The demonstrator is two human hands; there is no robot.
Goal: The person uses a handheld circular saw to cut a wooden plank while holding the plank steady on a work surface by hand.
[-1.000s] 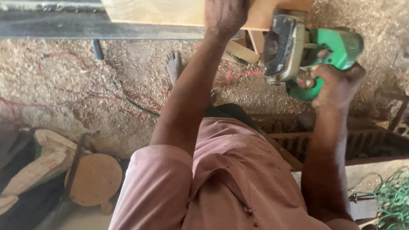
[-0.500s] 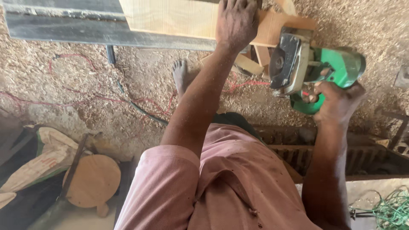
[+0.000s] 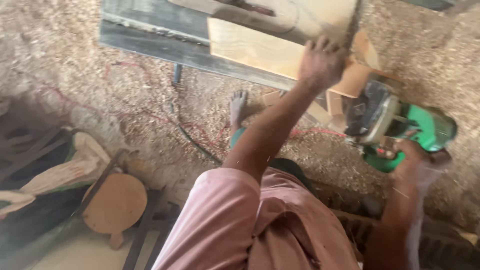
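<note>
Upper right, left hand [image 3: 322, 62] presses flat on the wooden board [image 3: 260, 50]; right hand [image 3: 407, 155] grips the green circular saw [image 3: 400, 125] just right of it.

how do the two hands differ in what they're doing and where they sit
The left hand lies spread on the pale wooden board, while the right hand is closed around the handle of the green power saw. The left hand sits higher in view, the right lower, off the board's end. Both are bare.
</note>
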